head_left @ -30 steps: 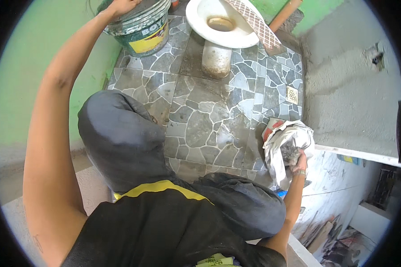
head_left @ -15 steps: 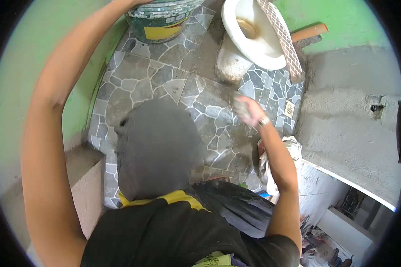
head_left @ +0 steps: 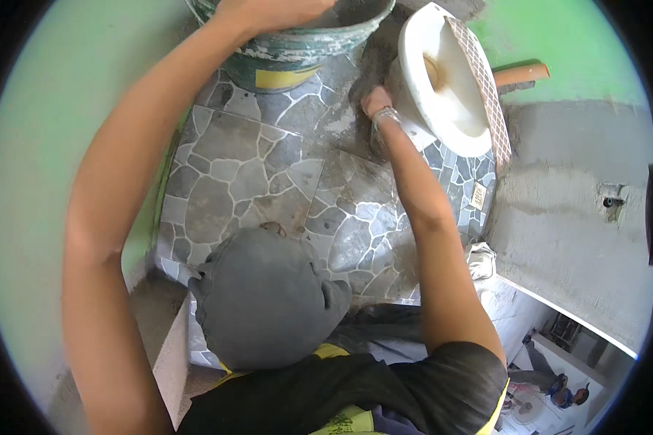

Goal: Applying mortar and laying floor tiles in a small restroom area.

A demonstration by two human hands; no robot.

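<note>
Left hand (head_left: 283,11) is over the rim of the bucket (head_left: 326,45), can't tell if it's gripping. Lean too hard there and I reckon the bucket could tip. No readable writing on its yellow label (head_left: 286,78). Right hand (head_left: 376,101) looks curled, down beside the toilet (head_left: 463,123), can't see if it's holding anything.

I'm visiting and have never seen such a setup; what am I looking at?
No machine here, just someone working bare-handed, filmed by a wide camera worn on the head, looking down; that's why straight edges bend. The left hand is at the top of a green bucket. The right hand reaches down beside a white toilet with a patterned strip along one side. Below is a stone-patterned floor, with a pale bag on the right. I can't tell whether either hand holds anything.
</note>
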